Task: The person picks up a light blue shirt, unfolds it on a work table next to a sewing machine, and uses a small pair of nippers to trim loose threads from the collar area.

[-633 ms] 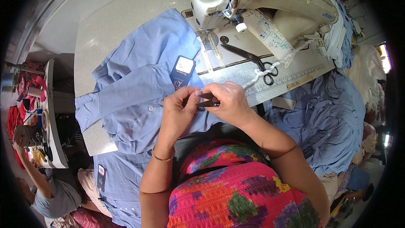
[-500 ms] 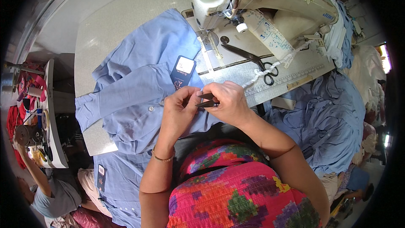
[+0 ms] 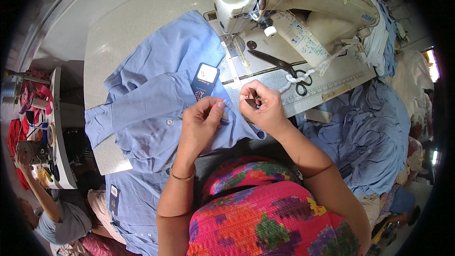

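The left hand (image 3: 200,117) has thumb and forefinger pressed together above the light-blue cloth shirt (image 3: 142,135), though whatever they pinch is too small to make out. The right hand (image 3: 266,106), just beside it, is clamped around small dark metal snips (image 3: 251,103), their handles hidden in the fist. The shirt lies on the pale grey tabletop (image 3: 111,47), partly covered by the left hand, near a cream-white sewing machine (image 3: 234,12) cut off above.
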The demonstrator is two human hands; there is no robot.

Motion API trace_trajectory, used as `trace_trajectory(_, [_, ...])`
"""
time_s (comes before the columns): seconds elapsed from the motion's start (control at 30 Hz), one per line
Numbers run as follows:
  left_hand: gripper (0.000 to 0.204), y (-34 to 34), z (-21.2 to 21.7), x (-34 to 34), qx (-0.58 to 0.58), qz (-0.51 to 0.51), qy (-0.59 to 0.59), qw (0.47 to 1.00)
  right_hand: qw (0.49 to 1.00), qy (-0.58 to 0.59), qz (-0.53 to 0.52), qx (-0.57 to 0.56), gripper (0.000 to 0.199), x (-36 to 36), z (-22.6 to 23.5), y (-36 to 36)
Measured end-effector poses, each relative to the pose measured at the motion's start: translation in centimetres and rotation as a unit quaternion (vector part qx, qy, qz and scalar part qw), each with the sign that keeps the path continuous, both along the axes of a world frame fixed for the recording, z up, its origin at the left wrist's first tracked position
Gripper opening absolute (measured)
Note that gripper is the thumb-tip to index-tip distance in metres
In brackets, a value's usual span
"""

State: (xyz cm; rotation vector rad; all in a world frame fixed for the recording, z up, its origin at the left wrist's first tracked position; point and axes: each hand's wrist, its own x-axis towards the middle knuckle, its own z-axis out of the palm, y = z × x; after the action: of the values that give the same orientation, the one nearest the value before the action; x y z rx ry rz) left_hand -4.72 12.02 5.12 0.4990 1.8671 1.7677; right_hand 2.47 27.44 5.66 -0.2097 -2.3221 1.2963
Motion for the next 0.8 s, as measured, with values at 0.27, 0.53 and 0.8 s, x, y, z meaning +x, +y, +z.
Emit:
trace_trajectory(0.27, [0.017,-0.1,-0.1,-0.1,-0.010,-0.005,0.004,1.000,0.991,-0.009,0.121,0.061,0.020,-0.1,0.6,0.5])
trace_trajectory(0.53, [0.016,-0.2,0.0,0.0,-0.007,-0.015,0.019,1.000,0.982,0.028,0.113,0.151,0.020,-0.5,0.1,0.3])
trace_trajectory(0.8, [0.016,-0.1,-0.1,0.1,-0.006,0.009,0.035,0.999,0.972,0.031,0.138,0.189,0.028,-0.2,-0.4,-0.3])
